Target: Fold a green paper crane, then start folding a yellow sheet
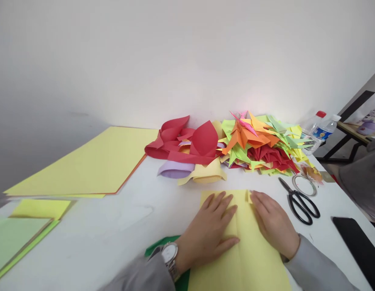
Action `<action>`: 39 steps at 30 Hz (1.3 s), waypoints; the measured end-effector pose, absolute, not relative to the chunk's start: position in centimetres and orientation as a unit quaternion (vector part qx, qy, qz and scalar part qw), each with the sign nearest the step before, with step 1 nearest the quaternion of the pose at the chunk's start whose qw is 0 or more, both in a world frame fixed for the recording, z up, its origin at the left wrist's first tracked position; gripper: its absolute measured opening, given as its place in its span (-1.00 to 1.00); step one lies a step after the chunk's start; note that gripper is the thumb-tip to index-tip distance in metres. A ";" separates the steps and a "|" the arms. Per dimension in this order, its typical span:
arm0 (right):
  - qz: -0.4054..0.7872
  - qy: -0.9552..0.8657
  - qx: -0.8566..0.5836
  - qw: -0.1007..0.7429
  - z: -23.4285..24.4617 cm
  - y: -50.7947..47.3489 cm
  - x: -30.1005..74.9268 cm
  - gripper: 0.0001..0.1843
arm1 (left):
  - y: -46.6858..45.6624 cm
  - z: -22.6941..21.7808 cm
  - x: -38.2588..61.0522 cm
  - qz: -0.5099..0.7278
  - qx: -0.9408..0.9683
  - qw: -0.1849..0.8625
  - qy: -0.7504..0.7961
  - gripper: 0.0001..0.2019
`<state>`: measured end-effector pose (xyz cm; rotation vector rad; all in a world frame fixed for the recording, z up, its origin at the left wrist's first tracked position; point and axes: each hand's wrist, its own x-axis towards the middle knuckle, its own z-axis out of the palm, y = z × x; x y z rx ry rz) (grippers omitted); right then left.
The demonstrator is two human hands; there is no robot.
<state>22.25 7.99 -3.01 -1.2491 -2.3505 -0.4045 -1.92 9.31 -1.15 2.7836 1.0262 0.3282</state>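
A sheet of yellow paper (242, 258) lies on the white table in front of me, with a crease running down its middle. My left hand (213, 228) rests flat on its left half, fingers apart, a watch on the wrist. At the sheet's top right, my right hand (272, 220) has its fingers together on the edge, where a small part of the paper is folded up. The thumb of that hand is hidden. Green paper (183, 281) shows beneath the yellow sheet by my left forearm.
Large yellow sheets (84, 165) lie back left, smaller green sheets (20, 238) nearer. Red paper shapes (202, 141) and a pile of folded papers (260, 141) stand by the wall. Scissors (299, 202), a tape roll (304, 185), bottles (323, 129) and a black flat object (355, 246) are at right.
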 end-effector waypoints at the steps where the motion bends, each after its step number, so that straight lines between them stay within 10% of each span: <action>1: -0.163 -0.867 -0.418 0.219 -3.0 7.9 22.2 -0.57 | 9.3 -1.1 -1.9 0.108 0.929 0.084 0.344 -0.42; 39: -0.055 -0.928 -0.310 0.199 -1.2 7.2 21.0 -0.59 | 9.9 -2.3 -2.0 0.130 0.937 0.070 0.317 -0.40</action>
